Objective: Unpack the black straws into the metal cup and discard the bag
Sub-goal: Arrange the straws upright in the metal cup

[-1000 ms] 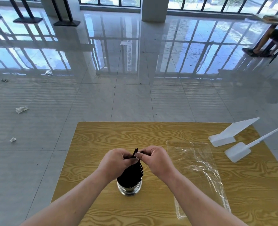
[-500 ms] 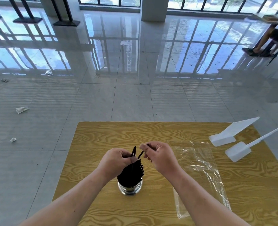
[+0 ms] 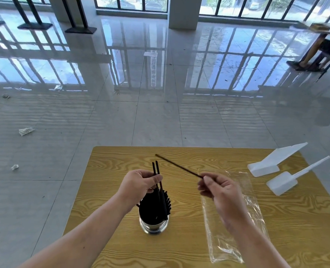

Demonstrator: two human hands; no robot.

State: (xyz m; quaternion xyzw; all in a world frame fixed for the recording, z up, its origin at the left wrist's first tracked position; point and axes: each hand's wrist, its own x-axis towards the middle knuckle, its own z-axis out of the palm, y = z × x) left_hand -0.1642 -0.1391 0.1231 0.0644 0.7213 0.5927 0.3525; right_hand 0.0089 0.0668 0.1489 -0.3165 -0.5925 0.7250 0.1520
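Note:
A metal cup [image 3: 154,227] stands on the wooden table [image 3: 110,202], packed with several black straws [image 3: 156,206]. Above the cup my left hand [image 3: 139,183] pinches two straws that stick up out of the bunch. To the right, my right hand [image 3: 218,190] pinches one end of a single black straw [image 3: 177,166], which is lifted clear of the cup and points up and left over the table. The clear plastic bag [image 3: 235,219] lies flat on the table to the right of the cup, partly hidden under my right forearm.
Two white plastic scoops [image 3: 272,161] [image 3: 288,180] lie at the table's far right corner. Scraps of litter [image 3: 25,131] dot the shiny tiled floor on the left. A seated person's legs [image 3: 315,53] show at the far right.
My hands were together over the cup. My right hand has drawn one straw out and moved right with it, while my left hand stays above the cup holding two straws.

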